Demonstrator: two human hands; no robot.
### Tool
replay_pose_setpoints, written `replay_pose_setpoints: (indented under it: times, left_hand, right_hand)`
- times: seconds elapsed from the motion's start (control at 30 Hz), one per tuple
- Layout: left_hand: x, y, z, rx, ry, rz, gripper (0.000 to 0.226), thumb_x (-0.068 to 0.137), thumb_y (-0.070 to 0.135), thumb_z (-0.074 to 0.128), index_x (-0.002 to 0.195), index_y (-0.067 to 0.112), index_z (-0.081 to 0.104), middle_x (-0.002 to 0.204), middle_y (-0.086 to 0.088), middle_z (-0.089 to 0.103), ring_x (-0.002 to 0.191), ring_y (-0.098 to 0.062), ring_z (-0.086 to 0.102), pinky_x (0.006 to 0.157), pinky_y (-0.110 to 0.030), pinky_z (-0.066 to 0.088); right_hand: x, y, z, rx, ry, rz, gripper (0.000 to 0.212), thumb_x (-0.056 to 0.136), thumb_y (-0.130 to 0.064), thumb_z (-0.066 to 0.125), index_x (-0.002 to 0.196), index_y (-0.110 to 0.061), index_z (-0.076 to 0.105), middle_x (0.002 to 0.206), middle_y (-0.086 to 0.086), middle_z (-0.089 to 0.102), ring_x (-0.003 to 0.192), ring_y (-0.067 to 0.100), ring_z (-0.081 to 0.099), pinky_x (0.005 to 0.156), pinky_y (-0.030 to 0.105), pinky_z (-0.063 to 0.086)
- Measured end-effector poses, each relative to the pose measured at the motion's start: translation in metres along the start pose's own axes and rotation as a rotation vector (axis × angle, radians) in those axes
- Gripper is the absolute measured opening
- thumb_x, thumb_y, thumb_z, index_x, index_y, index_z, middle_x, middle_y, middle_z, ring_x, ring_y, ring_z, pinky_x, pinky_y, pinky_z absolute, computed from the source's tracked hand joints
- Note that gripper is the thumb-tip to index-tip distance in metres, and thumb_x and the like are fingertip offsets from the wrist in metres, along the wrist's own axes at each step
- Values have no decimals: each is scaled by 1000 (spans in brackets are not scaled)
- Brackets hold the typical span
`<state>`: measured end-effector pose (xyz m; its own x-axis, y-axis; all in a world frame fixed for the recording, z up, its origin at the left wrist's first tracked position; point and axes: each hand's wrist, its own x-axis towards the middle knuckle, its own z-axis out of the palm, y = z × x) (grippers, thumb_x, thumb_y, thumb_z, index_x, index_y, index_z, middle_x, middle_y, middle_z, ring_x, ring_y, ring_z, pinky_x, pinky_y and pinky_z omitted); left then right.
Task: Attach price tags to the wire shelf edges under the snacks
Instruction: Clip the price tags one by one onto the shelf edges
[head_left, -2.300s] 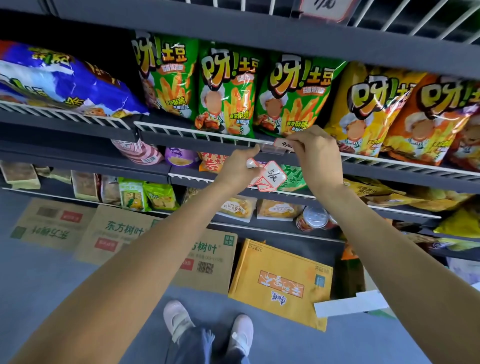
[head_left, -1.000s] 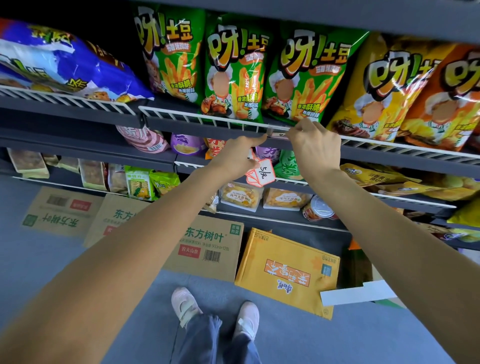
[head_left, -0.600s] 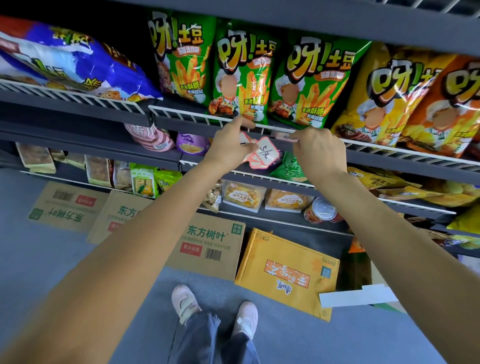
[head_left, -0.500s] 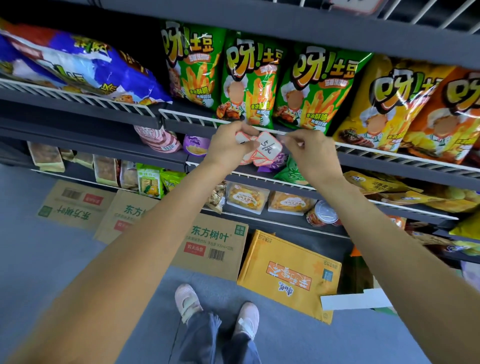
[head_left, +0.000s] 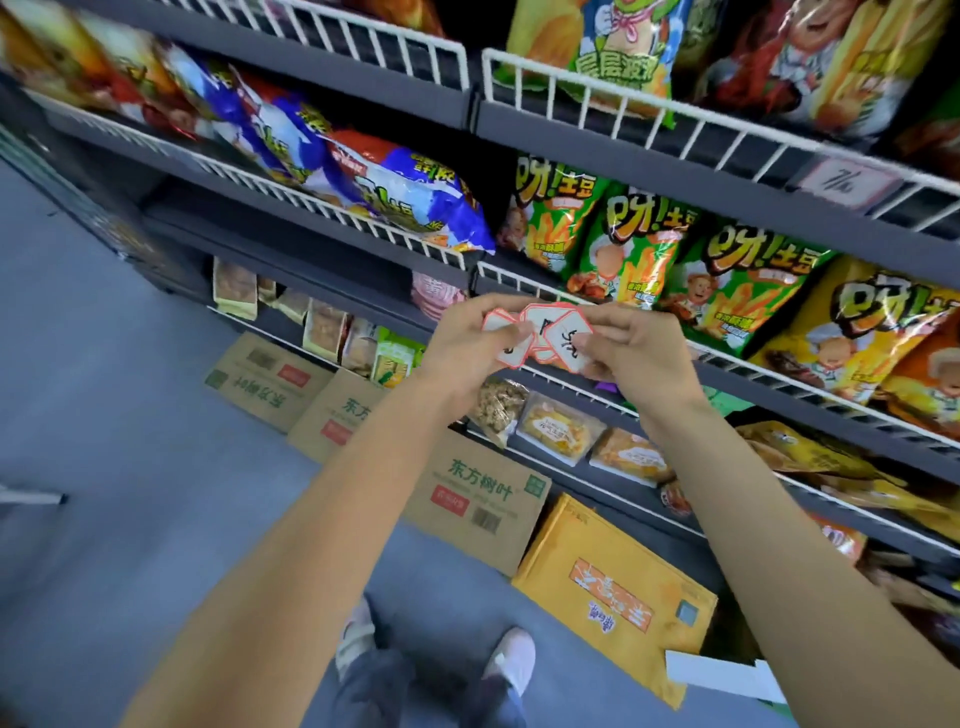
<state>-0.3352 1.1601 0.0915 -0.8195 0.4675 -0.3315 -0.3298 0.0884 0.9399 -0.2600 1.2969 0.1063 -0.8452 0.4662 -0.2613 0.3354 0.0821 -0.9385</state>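
Price tags (head_left: 540, 332): small white cards with red borders and clipped corners — fanned out, handwriting on the front one.
Where: in front of the wire shelf edge (head_left: 769, 376), below the green snack bags (head_left: 628, 249).
Left hand (head_left: 475, 345): fingers curled round the fan.
Right hand (head_left: 631, 345): pinches the front tag — thumb on its face.

Brown cardboard boxes (head_left: 470, 491) and a yellow box (head_left: 615, 597) lie on the grey floor (head_left: 104, 467) beside white shoes (head_left: 511, 657).
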Motion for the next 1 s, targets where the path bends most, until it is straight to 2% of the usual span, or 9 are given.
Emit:
replay_pose_setpoints:
  times: [0.2,0.27,0.37,0.5,0.57,0.7,0.77,0.87,1.0]
  left_hand:
    - [-23,16,-71,-6,159,-34,20,87,-2,59,102,9,65,89,-9,65,74,-16,61,55,-16,52]
    - [-26,21,-99,53,203,-20,20,87,-1,61,102,10,66,95,-11,66,78,-19,62,58,-20,52]
    - [-31,31,-137,81,232,-12,18,86,-1,62,97,13,65,101,-13,66,88,-24,62,69,-33,54]
    - [-40,43,-181,44,190,-27,15,85,-1,63,94,11,65,105,-20,67,96,-33,65,88,-47,53]
    - [-42,51,-205,62,173,-9,15,83,1,66,87,16,66,103,-19,68,99,-36,65,90,-50,52]
    - [-44,76,-246,104,135,88,14,80,4,69,88,15,67,93,-10,68,86,-22,63,85,-40,51]
    - [-42,89,-261,107,128,134,13,81,6,70,92,12,67,89,-9,69,79,-17,63,77,-33,53]
    - [-38,107,-277,41,107,152,10,84,7,66,94,7,68,82,-9,69,66,-10,64,63,-21,53]
    - [-27,134,-285,-11,116,153,6,88,12,63,88,13,70,91,-16,70,84,-24,65,80,-37,55]
  right_hand:
    - [-14,-24,64,-110,118,-95,35,91,-2,54,116,-26,60,89,4,70,56,12,62,50,22,52]
    - [-16,-33,89,-199,157,-207,40,91,-3,52,114,-34,61,90,-1,71,54,10,62,53,25,53]
    - [-17,-51,128,-351,136,-308,36,89,2,47,93,-23,73,89,-7,70,60,7,62,58,24,53]
    - [-20,-78,180,-369,118,-225,25,87,-7,49,80,-14,72,76,-2,68,62,25,65,59,30,54]
    - [-22,-91,203,-325,82,-179,18,88,-17,57,83,-8,72,76,5,69,60,21,65,56,29,55]
    - [-24,-117,240,-216,17,-176,8,83,-18,70,81,-11,68,67,-7,59,45,-1,55,50,25,56]
    - [-23,-131,253,-164,4,-168,11,85,-14,67,74,-15,65,67,1,59,45,2,56,55,32,59]
    - [-21,-155,268,-116,-4,-188,8,88,-9,62,83,-9,67,74,11,62,52,13,57,58,32,59]
    - [-12,-186,276,-47,-3,-201,12,91,-4,56,93,-8,68,82,13,66,68,17,62,57,22,58]
